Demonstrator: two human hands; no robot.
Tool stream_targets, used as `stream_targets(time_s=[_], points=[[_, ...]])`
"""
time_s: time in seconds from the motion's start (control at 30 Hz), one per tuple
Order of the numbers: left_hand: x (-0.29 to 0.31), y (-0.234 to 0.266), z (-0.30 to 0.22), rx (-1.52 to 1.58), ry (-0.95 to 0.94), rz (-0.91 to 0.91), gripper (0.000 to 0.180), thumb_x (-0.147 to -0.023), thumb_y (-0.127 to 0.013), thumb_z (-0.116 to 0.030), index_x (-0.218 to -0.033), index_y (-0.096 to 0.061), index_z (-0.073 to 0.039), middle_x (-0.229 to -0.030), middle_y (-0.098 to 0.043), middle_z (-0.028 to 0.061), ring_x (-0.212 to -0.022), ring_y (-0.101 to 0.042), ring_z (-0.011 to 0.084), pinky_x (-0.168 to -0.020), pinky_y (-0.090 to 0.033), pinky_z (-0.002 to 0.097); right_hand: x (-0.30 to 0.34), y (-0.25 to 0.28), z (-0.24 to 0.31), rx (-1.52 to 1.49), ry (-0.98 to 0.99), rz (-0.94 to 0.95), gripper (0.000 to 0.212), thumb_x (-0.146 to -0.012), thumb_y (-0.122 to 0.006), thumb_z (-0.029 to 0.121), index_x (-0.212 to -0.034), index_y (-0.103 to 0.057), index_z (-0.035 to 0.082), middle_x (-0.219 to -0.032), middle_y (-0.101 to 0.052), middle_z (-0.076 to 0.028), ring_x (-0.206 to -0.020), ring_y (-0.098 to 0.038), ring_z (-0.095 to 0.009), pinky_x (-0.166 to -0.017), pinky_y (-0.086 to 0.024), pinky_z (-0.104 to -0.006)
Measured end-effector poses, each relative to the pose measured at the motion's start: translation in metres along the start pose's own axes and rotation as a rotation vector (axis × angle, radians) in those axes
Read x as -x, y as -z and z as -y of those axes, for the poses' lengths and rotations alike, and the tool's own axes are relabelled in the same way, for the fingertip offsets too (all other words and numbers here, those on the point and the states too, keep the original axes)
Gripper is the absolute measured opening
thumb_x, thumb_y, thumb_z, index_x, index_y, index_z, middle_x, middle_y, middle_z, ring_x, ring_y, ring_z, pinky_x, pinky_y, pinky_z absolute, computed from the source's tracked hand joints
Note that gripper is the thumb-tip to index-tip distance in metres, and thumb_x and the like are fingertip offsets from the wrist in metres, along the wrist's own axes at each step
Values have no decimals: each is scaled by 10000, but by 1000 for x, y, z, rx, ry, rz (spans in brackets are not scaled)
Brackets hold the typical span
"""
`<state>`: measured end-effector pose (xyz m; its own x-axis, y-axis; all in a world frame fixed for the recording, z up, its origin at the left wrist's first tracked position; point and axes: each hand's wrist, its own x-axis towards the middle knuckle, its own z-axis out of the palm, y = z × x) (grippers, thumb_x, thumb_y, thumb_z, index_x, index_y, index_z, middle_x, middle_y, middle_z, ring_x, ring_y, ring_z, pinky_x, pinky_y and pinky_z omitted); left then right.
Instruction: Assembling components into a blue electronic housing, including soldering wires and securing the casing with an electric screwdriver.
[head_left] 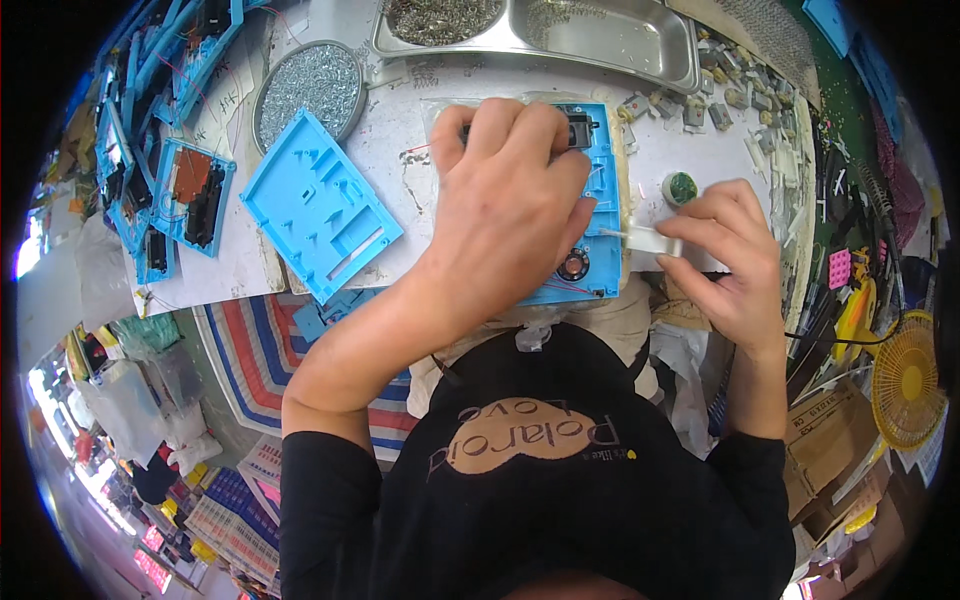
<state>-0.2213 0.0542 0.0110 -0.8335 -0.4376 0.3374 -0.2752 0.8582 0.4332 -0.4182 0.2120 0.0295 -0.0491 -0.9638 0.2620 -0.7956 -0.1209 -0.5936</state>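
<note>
My left hand is bent over a blue plastic casing that lies on the table in front of me. Its fingers curl down on the casing's upper left part, and they hide much of the inside. A black part shows at the top of the casing, and a round dark part sits near its lower end. Between thumb and fingers, my right hand pinches a small white plastic piece with a thin pale tip pointing at the casing's right side.
Left of the casing lies an empty blue shell, partly over a round tray of small metal parts. A steel tray with screws stands behind. Small grey parts and a green-topped pot are at right; blue assemblies pile up far left.
</note>
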Motion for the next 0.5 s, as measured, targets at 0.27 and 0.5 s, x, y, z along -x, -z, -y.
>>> stream_targets(time_s=[0.27, 0.5], points=[[-7, -16, -16, -181, 7, 7, 154, -746, -808, -192, -829, -722, -95, -1043, -559, 54, -1089, -497, 294, -995, -302, 498, 41, 9, -8, -88, -129, -142, 327, -663, -847, 17, -979, -761, 31, -917, -678, -83, -924, -575, -287, -771, -482, -366], [-3, -25, -12, -105, -32, -64, 130, -748, -807, -158, -849, -741, -111, -1042, -578, 47, -1061, -512, 293, -997, -309, 506, 44, 13, -15, -87, -93, -160, 336, -667, -849, 15, -991, -761, 31, -928, -678, -82, -921, -575, -285, -766, -484, -364]])
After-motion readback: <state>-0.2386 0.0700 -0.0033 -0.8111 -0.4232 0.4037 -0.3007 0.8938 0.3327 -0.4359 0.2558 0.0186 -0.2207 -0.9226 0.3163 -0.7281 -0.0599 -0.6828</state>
